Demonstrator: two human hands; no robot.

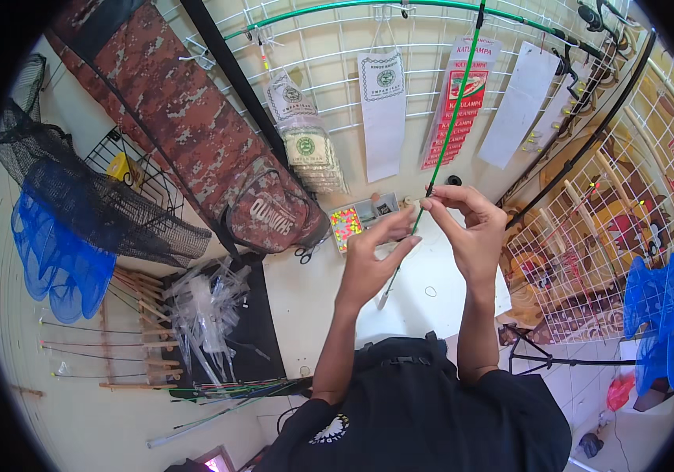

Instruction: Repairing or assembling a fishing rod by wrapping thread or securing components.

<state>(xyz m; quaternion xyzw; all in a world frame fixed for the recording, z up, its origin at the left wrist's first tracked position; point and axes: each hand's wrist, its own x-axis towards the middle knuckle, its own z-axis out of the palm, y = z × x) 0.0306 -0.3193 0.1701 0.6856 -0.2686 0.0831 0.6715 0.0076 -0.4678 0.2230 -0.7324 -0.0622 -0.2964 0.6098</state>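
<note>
A slim green fishing rod slants down from the top edge over the white tabletop, its lower end near my lap. My right hand pinches it with thumb and fingertips beside a dark fitting, perhaps a line guide. Any small piece between those fingertips is too tiny to make out. Just below, my left hand has its thumb and fingers closed around the same rod. On the table past my left hand are a box of bright pink and yellow bits and black scissors.
Packets and a red hanging strip hang from the white wire grid. A camouflage rod bag leans at the left, near blue nets. Clear plastic sleeves lie left of the table. More rods stand at the right.
</note>
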